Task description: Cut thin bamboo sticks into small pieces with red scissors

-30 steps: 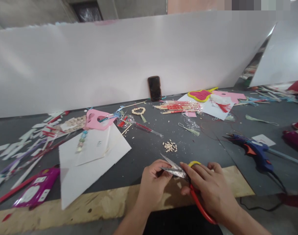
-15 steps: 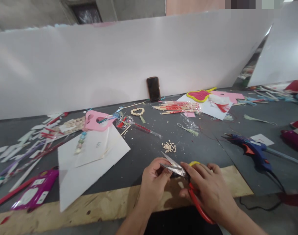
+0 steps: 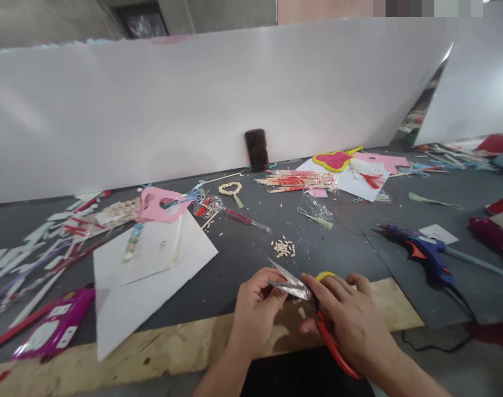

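Note:
My right hand (image 3: pixel 346 314) is closed around the red and yellow handles of a pair of scissors (image 3: pixel 295 288). The blades point left and stand a little apart. At their tips, my left hand (image 3: pixel 257 306) is closed in a pinch; whatever it holds between thumb and fingers is too small to make out. Just beyond the blades lies a small heap of short pale wooden pieces (image 3: pixel 283 247) on the dark tabletop. Both hands are above the front edge of the table, over a bare wooden strip (image 3: pixel 185 343).
A blue glue gun (image 3: pixel 427 253) lies at right with its cord trailing down. White paper (image 3: pixel 152 309) and a purple packet (image 3: pixel 55 325) lie at left. Behind are a bead bracelet (image 3: pixel 230 189), wrapped sticks (image 3: pixel 296 180) and a phone (image 3: pixel 257 150) leaning on the white board (image 3: pixel 172 110).
The view has shifted slightly, so the tabletop things sit a little further left. My hands and the scissors keep nearly the same pose, blades still apart.

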`<state>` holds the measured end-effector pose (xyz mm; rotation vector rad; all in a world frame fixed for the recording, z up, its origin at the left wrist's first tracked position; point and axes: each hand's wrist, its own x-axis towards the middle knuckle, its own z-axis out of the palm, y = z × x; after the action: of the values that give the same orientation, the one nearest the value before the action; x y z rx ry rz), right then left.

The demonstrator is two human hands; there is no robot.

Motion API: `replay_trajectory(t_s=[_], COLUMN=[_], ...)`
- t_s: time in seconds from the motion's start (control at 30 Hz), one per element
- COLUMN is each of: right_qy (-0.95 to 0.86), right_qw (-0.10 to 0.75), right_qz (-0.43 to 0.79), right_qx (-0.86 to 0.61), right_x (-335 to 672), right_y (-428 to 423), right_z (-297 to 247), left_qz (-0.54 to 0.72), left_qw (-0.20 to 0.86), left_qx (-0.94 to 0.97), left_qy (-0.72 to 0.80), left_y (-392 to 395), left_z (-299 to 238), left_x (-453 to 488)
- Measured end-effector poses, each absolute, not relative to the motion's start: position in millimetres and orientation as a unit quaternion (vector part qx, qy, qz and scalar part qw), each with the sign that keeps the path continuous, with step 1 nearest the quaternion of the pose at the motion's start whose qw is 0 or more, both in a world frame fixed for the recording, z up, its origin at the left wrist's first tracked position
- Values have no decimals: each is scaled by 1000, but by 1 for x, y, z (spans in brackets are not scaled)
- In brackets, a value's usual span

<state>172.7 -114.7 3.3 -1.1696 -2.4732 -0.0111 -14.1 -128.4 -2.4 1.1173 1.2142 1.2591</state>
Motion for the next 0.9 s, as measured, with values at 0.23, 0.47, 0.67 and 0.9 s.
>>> replay_trajectory(t_s=[0.23,0.47,0.67,0.9], right_qy=[-888,-886,-877,-876], right_qw=[224,228,227,208], right_qz=[6,9,22,33], right_qx=[-401,-404,-422,-434], right_x=[171,169,171,171], right_y=[-110,-111,-111,-112], right_z=[8,7,4,7], left_qz=[521,525,540,560], left_qw=[521,528,514,469], left_qx=[444,430,455,484], left_qy=[511,511,488,482], left_y=[-130,-130,-131,-129], left_z=[-5,-6,-6,-2], left_x=[-12,-11,-11,-12])
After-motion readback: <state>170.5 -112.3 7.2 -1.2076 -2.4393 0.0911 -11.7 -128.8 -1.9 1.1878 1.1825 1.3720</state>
